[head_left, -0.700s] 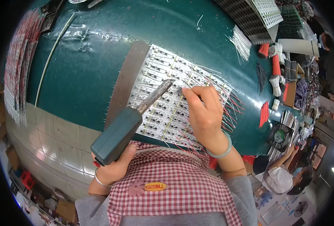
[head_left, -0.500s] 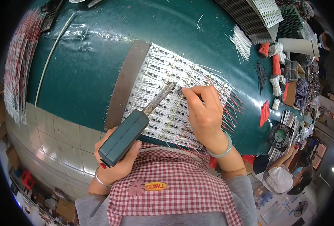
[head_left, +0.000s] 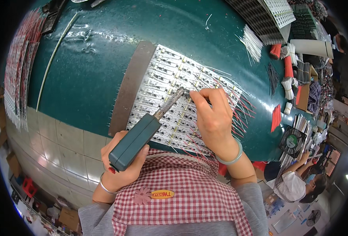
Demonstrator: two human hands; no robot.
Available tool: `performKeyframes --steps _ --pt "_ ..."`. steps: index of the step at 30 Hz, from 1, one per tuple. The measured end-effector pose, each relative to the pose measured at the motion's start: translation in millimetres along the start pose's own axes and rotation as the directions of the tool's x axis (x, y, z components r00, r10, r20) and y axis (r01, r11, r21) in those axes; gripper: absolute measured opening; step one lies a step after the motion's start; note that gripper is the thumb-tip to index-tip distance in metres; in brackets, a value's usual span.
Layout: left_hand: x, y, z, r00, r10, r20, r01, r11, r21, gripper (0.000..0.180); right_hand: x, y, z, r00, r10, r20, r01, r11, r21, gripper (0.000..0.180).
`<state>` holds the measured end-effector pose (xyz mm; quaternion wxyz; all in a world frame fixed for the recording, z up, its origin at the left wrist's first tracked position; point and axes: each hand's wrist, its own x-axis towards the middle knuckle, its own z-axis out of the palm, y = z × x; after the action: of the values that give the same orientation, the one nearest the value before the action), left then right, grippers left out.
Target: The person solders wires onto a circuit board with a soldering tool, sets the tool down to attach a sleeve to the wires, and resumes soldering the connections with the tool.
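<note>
Head view: your left hand is gripping the dark-green soldering tool, its metal tip pointing just beside your right hand, which is pinching narrow, on what I can't tell; underneath, the circuit-board panel is lying on the green bench.

Red-and-white checked apron; pink flower patch beside yellow oval badge; grey sleeves; left hand with red-painted nail, thin silvery bangle; right wrist, thicker pale-green bangle.
</note>
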<state>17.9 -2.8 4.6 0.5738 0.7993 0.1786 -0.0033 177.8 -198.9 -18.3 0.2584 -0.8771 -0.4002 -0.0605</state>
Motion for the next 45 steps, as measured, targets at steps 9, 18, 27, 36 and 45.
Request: performKeyframes --steps 9,18,27,36,45 --pt "-7 -4 -3 0.997 -0.070 -0.025 0.069 0.997 -0.021 0.021 0 0 0 1.000 -0.001 0.001 0.001 1.000 0.001 0.036" --pt "-16 -4 -5 0.998 -0.023 -0.064 0.022 0.999 -0.024 0.024 0 0 0 1.000 -0.025 -0.014 0.024 0.999 -0.032 0.035" --pt "-18 -5 -5 0.999 0.000 -0.032 0.000 1.000 -0.004 0.025 -9 -8 0 0.999 -0.035 -0.031 0.036 0.999 0.027 0.034" --pt "-16 -4 -4 1.000 -0.018 0.015 0.019 1.000 -0.024 0.023 -9 -8 1 0.999 -0.038 0.000 0.038 0.999 0.032 0.035" --pt "-23 -10 -5 1.000 -0.021 -0.001 0.021 1.000 -0.008 0.021 -10 -9 1 1.000 -0.029 0.003 0.029 0.999 0.018 0.035"
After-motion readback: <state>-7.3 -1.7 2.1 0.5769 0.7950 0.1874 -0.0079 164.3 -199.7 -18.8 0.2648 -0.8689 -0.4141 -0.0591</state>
